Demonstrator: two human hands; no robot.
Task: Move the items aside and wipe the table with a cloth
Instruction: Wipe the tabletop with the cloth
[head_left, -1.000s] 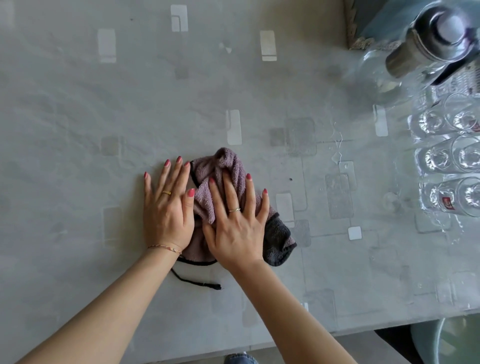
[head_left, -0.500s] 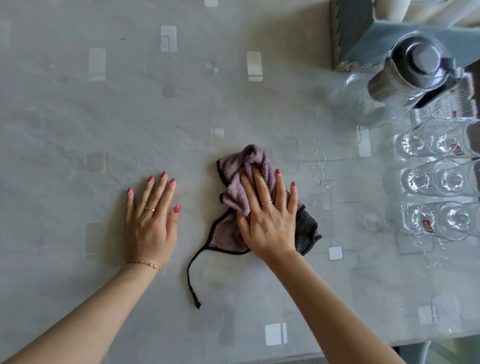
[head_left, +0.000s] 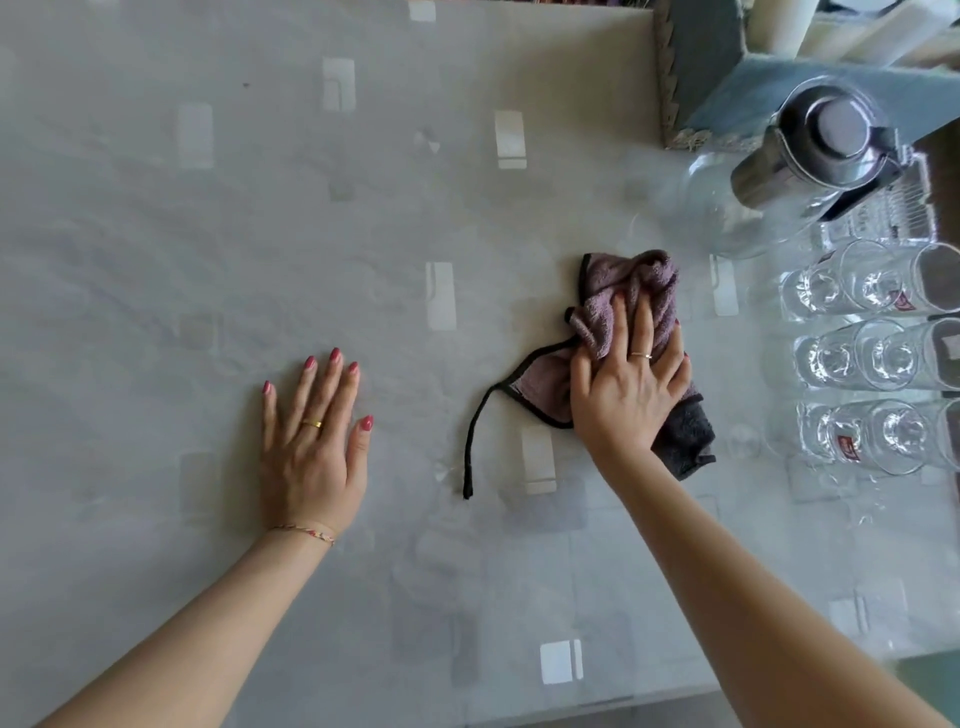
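Since before, the purple cloth (head_left: 631, 306) was pushed nearer the glasses (head_left: 872, 358) — right hand (head_left: 631, 389) fingers flat on it, left hand (head_left: 311, 436) spread — wiping under way.

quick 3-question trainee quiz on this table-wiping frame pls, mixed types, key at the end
1. True or false: the left hand lies flat on the table, apart from the cloth.
2. Which hand presses on the cloth? A) left hand B) right hand C) both
3. Fill in: the drinking glasses stand on the ___ side of the table, with a glass jug behind them.

Key: 1 true; 2 B; 3 right
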